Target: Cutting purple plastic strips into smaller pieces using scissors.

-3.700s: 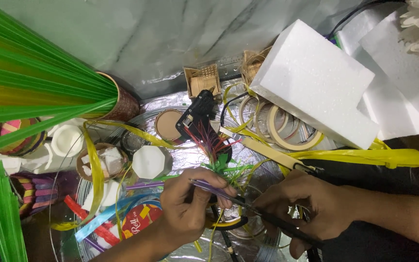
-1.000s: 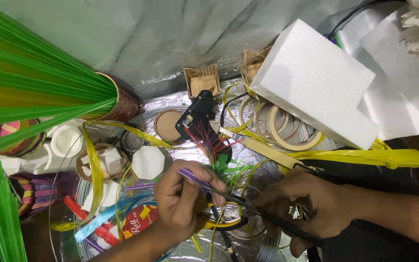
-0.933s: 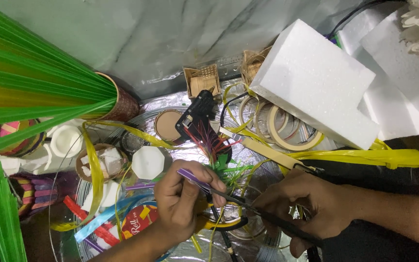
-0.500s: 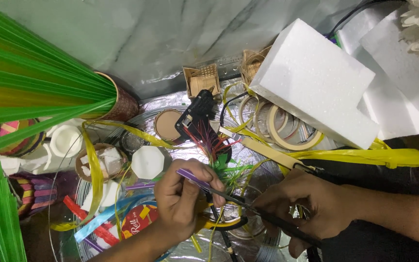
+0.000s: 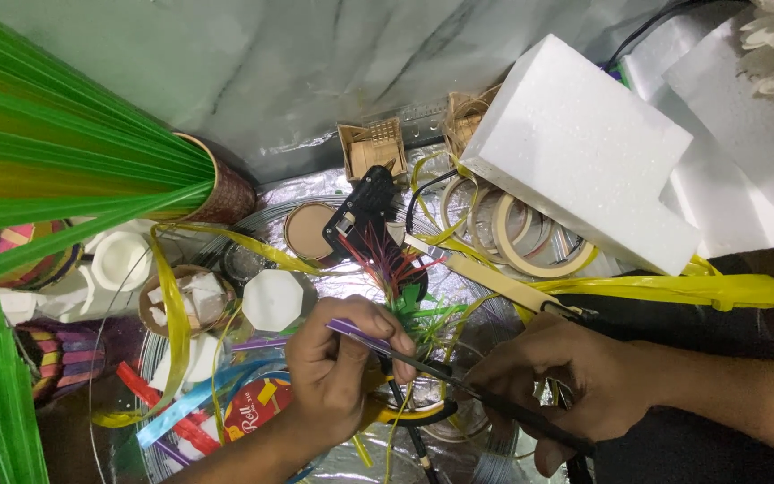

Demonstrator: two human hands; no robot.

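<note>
Two hands work just below the black glue gun (image 5: 365,208): left hand (image 5: 338,376) pinches a purple strip (image 5: 360,334); right hand (image 5: 575,385) grips a dark rod (image 5: 459,385). Best kept taut, steady.

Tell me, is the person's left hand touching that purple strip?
Touching. The head view shows the left hand with its fingers curled over the purple strip, pinching it near the fingertips.

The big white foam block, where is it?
In the head view, the white foam block lies upper right, resting over the tape rings, above the right hand.
</note>
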